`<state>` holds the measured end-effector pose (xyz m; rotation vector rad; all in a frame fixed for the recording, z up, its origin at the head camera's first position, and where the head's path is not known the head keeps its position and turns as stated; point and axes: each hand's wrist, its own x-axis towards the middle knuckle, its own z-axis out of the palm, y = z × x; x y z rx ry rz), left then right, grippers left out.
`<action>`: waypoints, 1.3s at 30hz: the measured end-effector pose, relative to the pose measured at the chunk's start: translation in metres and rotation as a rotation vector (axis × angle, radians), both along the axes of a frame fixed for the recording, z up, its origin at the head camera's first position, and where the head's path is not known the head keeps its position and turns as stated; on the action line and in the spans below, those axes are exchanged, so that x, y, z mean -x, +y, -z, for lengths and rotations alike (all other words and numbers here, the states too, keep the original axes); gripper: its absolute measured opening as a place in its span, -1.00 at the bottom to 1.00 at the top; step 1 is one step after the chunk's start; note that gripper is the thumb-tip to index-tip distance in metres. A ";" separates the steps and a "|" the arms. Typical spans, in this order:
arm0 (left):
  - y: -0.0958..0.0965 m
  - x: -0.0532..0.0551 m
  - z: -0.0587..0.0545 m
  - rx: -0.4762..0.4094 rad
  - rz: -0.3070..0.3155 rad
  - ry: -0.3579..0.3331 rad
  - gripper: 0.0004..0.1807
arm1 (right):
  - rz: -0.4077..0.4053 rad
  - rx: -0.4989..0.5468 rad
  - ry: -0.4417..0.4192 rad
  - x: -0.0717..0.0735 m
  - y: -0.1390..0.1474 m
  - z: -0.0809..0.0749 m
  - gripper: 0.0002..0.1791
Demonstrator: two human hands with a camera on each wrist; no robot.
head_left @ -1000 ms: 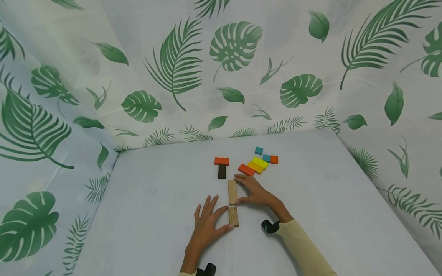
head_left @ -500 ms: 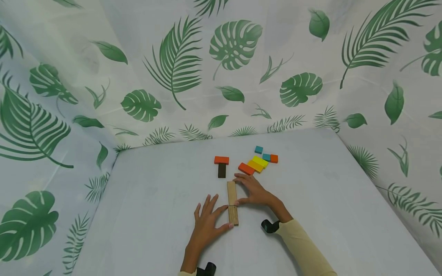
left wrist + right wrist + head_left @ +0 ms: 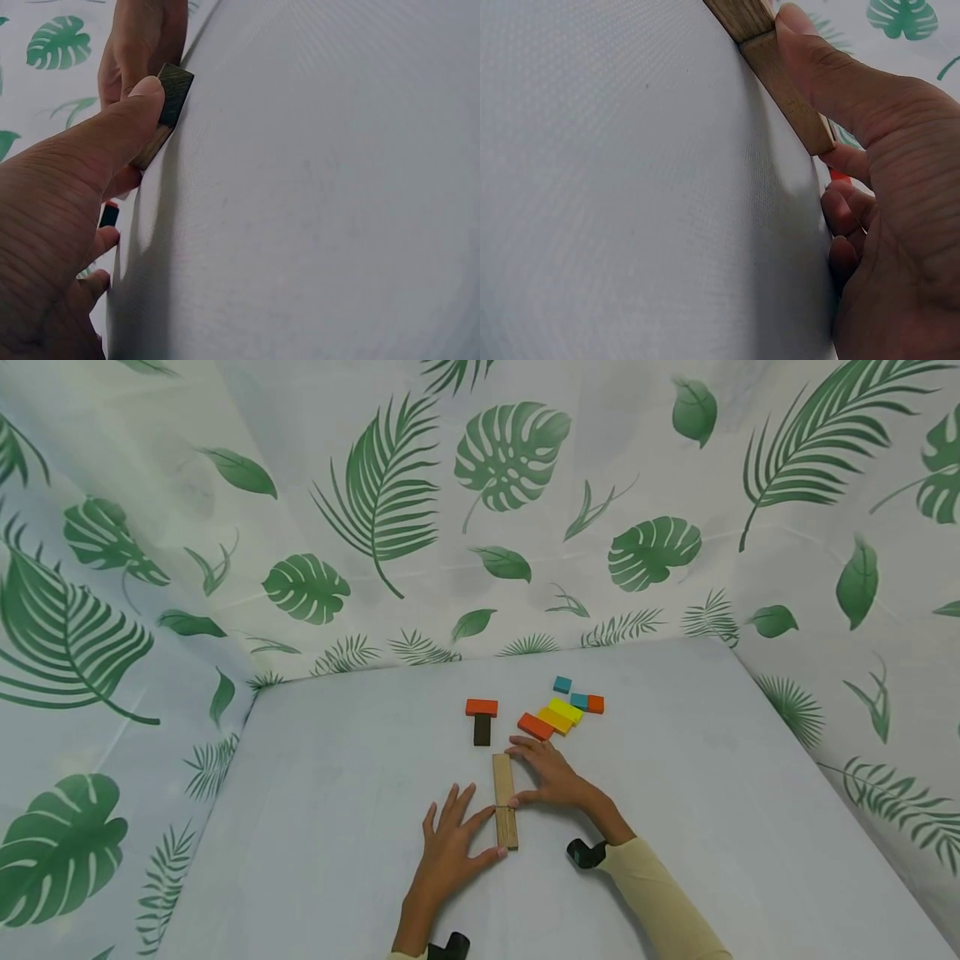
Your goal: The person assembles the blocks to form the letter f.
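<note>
Two light wooden blocks lie end to end in one line on the table, a thin seam between them. My left hand [image 3: 447, 847] pinches the nearer wooden block [image 3: 507, 832] lengthwise, thumb at its near end and index finger by the seam; the other fingers are spread. The farther wooden block [image 3: 502, 779] is held by my right hand [image 3: 555, 779], thumb beside the seam and index finger at the far end. In the right wrist view, the farther block [image 3: 791, 97] meets the nearer block [image 3: 742, 16]. The left wrist view shows the thumb against the nearer block's dark end [image 3: 178, 86].
Beyond the blocks, a red block [image 3: 482, 707] lies across the end of a dark brown block [image 3: 482, 730]. To the right are a red block [image 3: 536, 726], yellow blocks [image 3: 559, 716] and small blue [image 3: 562, 684] and orange [image 3: 596, 704] pieces. Leaf-patterned cloth walls surround the white table [image 3: 337, 802].
The small gap between the two wooden blocks has closed as the farther one came toward the nearer one. Both hands have stayed almost in place; the other blocks have not moved.
</note>
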<state>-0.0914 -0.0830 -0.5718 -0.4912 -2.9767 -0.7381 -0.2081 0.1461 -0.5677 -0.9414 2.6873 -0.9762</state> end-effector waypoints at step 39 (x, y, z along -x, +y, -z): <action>0.006 -0.004 -0.003 0.024 0.038 0.023 -0.31 | 0.021 -0.014 0.001 -0.002 -0.002 0.001 -0.09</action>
